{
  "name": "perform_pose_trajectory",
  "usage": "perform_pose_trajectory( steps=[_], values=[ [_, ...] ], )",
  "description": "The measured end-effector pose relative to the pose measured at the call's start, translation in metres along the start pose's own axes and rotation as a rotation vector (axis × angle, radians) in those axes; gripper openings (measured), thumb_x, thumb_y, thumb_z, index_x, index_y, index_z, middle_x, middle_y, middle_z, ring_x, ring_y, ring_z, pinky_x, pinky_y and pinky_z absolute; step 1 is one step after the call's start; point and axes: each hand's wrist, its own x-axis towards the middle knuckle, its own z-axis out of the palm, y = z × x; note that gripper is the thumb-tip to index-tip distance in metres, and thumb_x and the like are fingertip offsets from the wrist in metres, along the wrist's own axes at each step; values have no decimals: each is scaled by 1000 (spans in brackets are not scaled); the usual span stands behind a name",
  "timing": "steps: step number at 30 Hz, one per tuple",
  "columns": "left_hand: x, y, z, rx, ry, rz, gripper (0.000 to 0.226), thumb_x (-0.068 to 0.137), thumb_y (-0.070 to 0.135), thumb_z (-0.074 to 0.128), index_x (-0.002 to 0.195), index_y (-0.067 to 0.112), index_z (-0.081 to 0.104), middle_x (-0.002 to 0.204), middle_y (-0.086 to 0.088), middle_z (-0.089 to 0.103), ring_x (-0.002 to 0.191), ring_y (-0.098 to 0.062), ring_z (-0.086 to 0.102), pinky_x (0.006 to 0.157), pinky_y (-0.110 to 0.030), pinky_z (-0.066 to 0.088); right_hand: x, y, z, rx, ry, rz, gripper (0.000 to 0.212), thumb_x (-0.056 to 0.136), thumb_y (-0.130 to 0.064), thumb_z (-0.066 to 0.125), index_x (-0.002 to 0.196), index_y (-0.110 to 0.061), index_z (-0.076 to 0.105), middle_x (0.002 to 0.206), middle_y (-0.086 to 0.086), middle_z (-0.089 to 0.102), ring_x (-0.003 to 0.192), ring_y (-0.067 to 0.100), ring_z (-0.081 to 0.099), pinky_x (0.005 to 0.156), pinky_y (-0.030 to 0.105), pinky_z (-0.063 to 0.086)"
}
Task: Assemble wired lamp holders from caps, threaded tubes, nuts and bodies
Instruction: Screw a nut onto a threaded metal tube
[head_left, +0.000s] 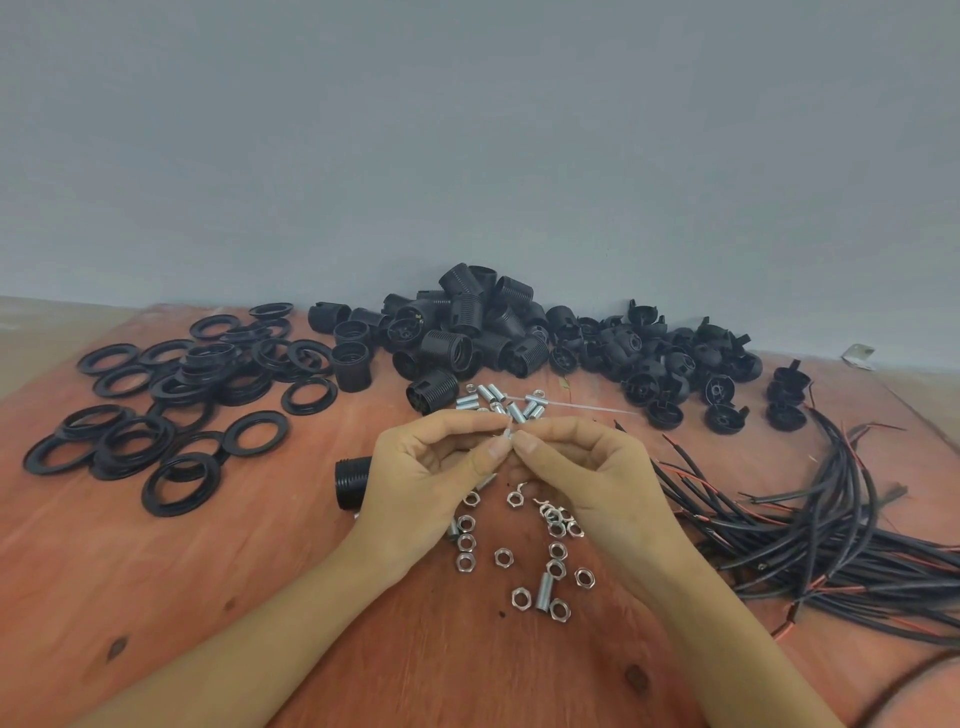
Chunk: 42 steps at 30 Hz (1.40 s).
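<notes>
My left hand (421, 478) and my right hand (582, 467) meet above the middle of the table, fingertips pinching one small silver threaded tube (508, 432) between them. Whether a nut sits on it is hidden by my fingers. Several loose silver nuts (503, 557) lie below my hands, with another threaded tube (544, 591) among them. More tubes (498, 400) lie just beyond my fingers. A black threaded body (352, 480) lies on its side left of my left wrist. Piles of bodies (467, 327) and caps (675, 364) line the wall.
Black flat rings (171, 410) are scattered over the left part of the reddish wooden table (260, 571). A bundle of black and red wires (831, 530) spreads across the right side. A grey wall stands right behind the piles.
</notes>
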Motion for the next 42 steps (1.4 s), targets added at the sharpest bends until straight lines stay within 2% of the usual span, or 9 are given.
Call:
perform_pose_trajectory(
  steps=[5,10,13,17,20,24,30,34,42],
  values=[
    [-1,-1,3,37,-21,38,21,74,10,73,95,7,72,91,-6,76,87,-15,72,79,-21,55,-1,2,8,-68,77,74,49,90,-45,53,67,-5,70,55,10,65,46,15,59,47,21,49],
    [1,-2,0,46,4,36,23,74,12,73,97,5,72,90,-6,75,85,-14,71,77,-20,54,-1,-4,4,-45,18,55,28,88,-29,64,81,-3,72,62,6,68,54,13,62,52,21,52],
    [-1,-3,2,41,-18,34,22,74,10,73,96,8,72,91,-6,75,86,-15,71,79,-21,55,-2,-1,6,-55,68,131,47,96,-40,52,71,-4,69,55,8,64,46,14,57,45,21,47],
    [-1,-3,1,55,-32,55,22,76,10,73,97,9,72,91,-2,75,86,-12,70,78,-20,54,-2,-5,5,-26,13,130,33,85,-39,63,81,-8,73,66,8,69,57,16,63,51,23,51],
    [-1,-3,2,51,-21,44,22,74,12,74,96,9,72,91,-2,75,86,-12,70,78,-20,54,-2,-5,5,-69,46,160,47,92,-46,54,64,-14,73,59,9,67,50,15,60,47,21,49],
    [-1,-4,1,59,-24,50,22,75,11,73,97,9,71,90,-1,75,84,-11,69,77,-20,54,-4,-6,6,-37,-40,188,35,84,-47,63,74,-16,76,67,7,69,58,16,63,50,23,50],
    [-1,-4,1,52,-28,54,21,75,10,73,96,12,72,90,0,74,84,-12,68,76,-20,55,-3,-5,7,-11,-69,212,45,75,-59,61,72,-16,71,62,7,66,51,15,60,46,23,46],
    [-1,-4,1,52,-34,56,21,75,10,73,96,11,71,89,0,74,82,-11,67,75,-19,55,-3,-4,8,-19,-55,235,52,79,-62,52,57,-18,70,55,9,63,46,16,58,44,23,44],
    [-1,-3,0,51,-27,70,22,74,11,73,96,13,71,90,1,74,83,-12,66,76,-20,54,-3,-3,7,-19,-62,223,48,79,-63,55,63,-20,71,63,7,67,52,15,61,46,23,44]
  ],
)
